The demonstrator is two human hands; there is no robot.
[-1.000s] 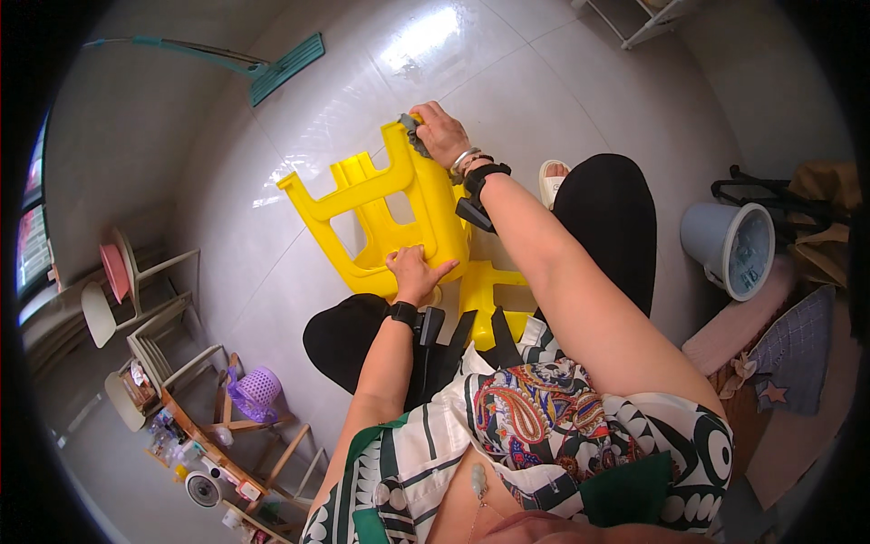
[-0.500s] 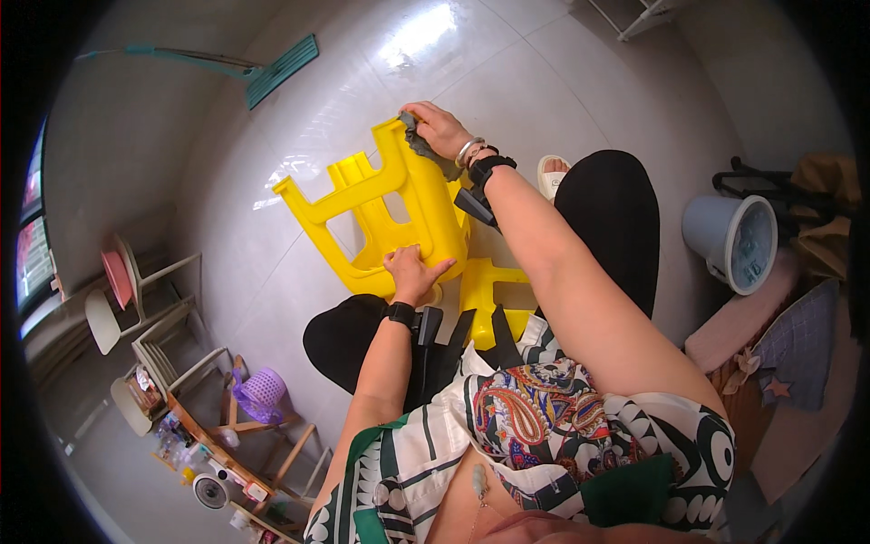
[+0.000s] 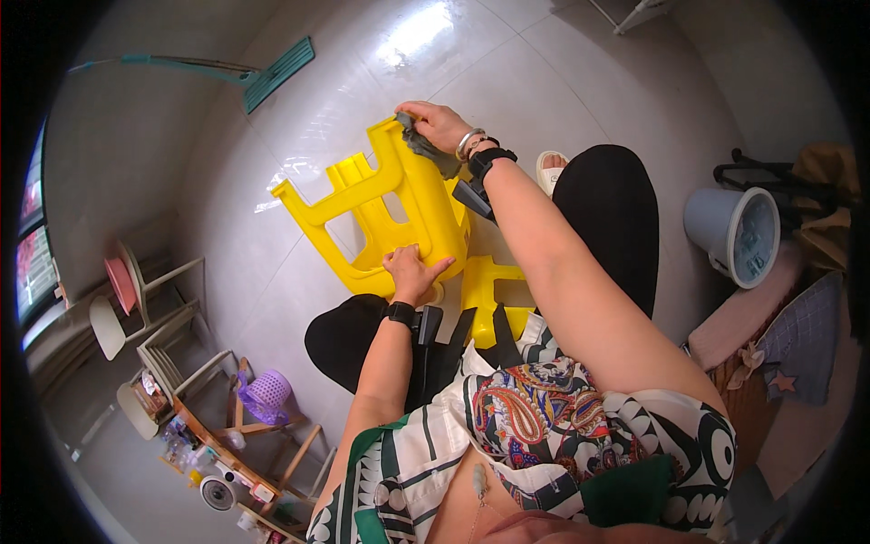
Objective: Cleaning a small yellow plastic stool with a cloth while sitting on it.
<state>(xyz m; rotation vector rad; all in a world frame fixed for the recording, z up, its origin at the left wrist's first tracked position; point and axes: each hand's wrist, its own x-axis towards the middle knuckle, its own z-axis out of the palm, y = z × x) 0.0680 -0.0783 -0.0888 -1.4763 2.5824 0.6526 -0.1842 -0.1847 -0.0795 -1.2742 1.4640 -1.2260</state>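
A yellow plastic stool [image 3: 421, 213] lies tipped over in front of me, its legs pointing up and to the left. My left hand [image 3: 416, 273] grips its near side, thumb stretched out to the right along the plastic. At the far end of the stool, my right hand [image 3: 439, 125] is closed around a dark grey cloth [image 3: 424, 148]. The cloth presses against the outer face of a leg near its tip. Below it, a second yellow plastic piece [image 3: 478, 281], seemingly another stool, shows between my knees, partly hidden by my clothes.
A teal flat mop [image 3: 279, 74] rests on the floor at far left. Stacked chairs [image 3: 168, 349], a purple basket [image 3: 266, 396] and a cluttered wooden table [image 3: 213, 440] stand at left. On the right are a grey-blue bucket [image 3: 711, 222] and a pink cushioned piece [image 3: 743, 313].
The surroundings shift slightly as my head tilts. My hands, the cloth and the stool keep nearly the same positions.
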